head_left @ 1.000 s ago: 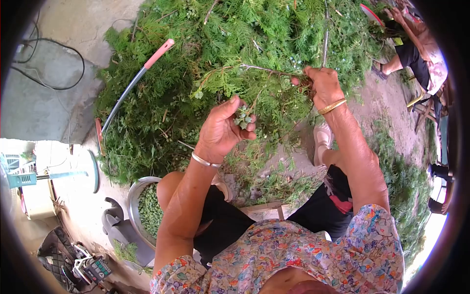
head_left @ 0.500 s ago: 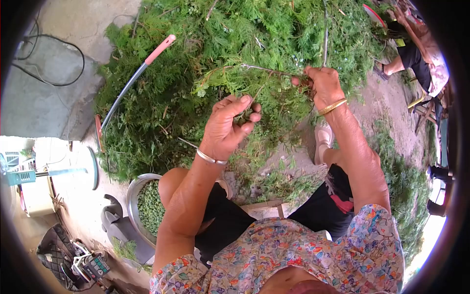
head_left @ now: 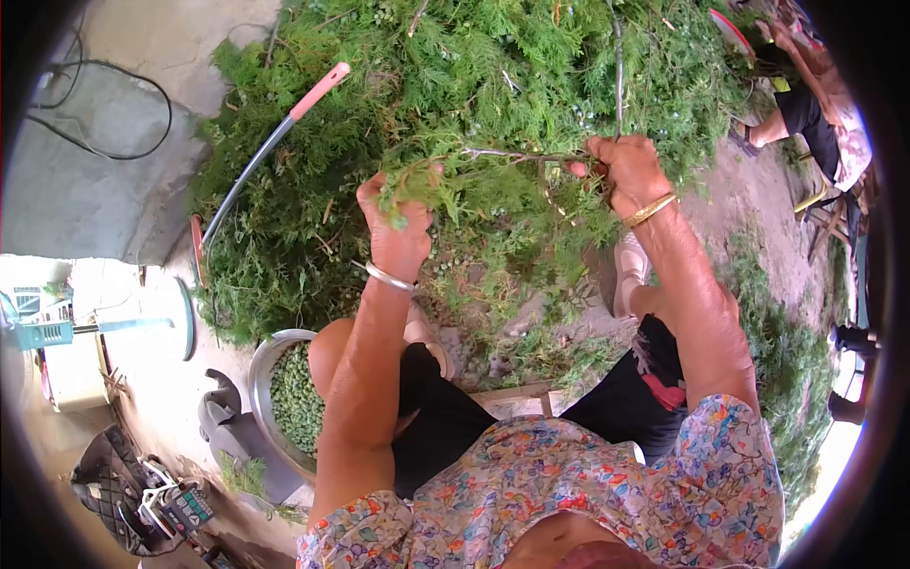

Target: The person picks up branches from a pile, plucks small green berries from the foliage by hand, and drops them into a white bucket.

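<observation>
My right hand [head_left: 633, 173] is closed round the woody stem of a cut evergreen branch [head_left: 517, 155], whose thin bare stem runs leftward to green, scaly foliage. At that leafy end is my left hand [head_left: 403, 228], fingers curled up among the sprigs and partly covered by them. What lies inside its fingers is hidden. A big heap of similar evergreen cuttings [head_left: 313, 180] with small pale-green cones spreads beneath and beyond both hands. Beside my left knee stands a metal basin [head_left: 261, 379] filled with small green cones [head_left: 296, 398].
A curved tool with a pink handle [head_left: 320, 90] lies across the heap's left side. A grey concrete block [head_left: 85, 199] with a black cable [head_left: 166, 119] is at the left. Another person's leg [head_left: 763, 131] shows at the upper right. A dark bag [head_left: 109, 484] sits at the lower left.
My left hand has moved left and up to the branch's leafy end, its fingers now behind the foliage. My right hand keeps its grip on the stem almost in place.
</observation>
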A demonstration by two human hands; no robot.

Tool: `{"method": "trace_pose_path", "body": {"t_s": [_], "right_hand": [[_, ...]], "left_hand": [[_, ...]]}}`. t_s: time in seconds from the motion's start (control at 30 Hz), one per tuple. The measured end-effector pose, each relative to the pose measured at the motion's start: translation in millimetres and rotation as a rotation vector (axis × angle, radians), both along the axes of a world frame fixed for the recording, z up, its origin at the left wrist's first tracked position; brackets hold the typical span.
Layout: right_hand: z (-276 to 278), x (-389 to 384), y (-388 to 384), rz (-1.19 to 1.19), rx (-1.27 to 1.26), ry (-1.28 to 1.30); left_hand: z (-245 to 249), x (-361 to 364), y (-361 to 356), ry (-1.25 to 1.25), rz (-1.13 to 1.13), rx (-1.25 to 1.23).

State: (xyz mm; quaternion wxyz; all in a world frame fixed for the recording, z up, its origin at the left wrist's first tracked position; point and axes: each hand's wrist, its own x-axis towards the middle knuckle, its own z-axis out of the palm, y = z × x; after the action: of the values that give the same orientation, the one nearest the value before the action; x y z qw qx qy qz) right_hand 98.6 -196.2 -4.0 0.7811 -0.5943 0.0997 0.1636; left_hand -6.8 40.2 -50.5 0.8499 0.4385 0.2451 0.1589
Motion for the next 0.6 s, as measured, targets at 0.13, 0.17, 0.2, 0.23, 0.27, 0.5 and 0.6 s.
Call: {"method": "trace_pose_path", "body": {"t_s": [0.13, 0.17, 0.2, 0.23, 0.27, 0.5, 0.6], "right_hand": [[-8.8, -3.4, 2.3, -0.01, 0.06, -0.005], [-9.5, -3.9, 2.4, 0.002, 0.082, -0.001], [-10.8, -3.5, 2.5, 0.014, 0.103, 0.001], [-13.1, -1.5, 3.9, -0.013, 0.114, -0.007], [-12.1, 0.3, 3.0, -0.017, 0.116, -0.011], [-1.1, 3.3, -2.9, -0.066, 0.148, 0.039], [-0.3, 12.2, -20.1, -0.123, -0.128, 0.056]], "left_hand": [[12.5, 6.7, -3.0, 0.145, 0.103, 0.0], [12.2, 7.9, -3.1, 0.143, 0.101, 0.002], [10.7, 9.3, -2.9, 0.116, 0.154, 0.005], [13.5, 10.9, -4.4, 0.088, 0.207, 0.008], [17.5, 11.7, -5.3, 0.083, 0.202, 0.01], [20.6, 3.1, -3.0, 0.075, 0.199, 0.041], [18.3, -5.4, 58.9, 0.082, 0.283, -0.115]]}}
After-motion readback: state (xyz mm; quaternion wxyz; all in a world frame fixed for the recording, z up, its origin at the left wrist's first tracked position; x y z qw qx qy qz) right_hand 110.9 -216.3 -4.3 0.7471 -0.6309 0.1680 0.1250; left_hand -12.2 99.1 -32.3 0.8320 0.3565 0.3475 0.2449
